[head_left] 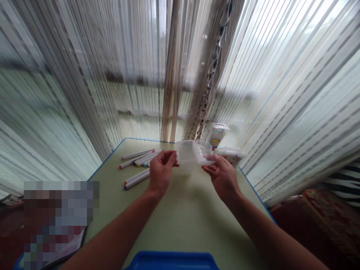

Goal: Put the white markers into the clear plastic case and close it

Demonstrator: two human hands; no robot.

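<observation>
A clear plastic box [186, 150] with a hinged lid is swung open in the air above the table. My left hand [161, 170] pinches its left edge between thumb and fingers. Gripped by my right hand [225, 179] is the deeper-looking right half, fingers along its lower edge. No contents show in the box. Several white markers [137, 154] with coloured ends lie left of my left hand. Closer to me, two more markers [137, 178] lie side by side, their right ends hidden behind that hand.
Behind my right hand stand a tall clear package [218, 135] with a label and a low clear container [232, 153]. The pale green table [180, 217] has a blue rim. A blue plastic edge [173, 258] is nearest me. String curtains [135, 93] hang behind; a pixelated patch covers the left.
</observation>
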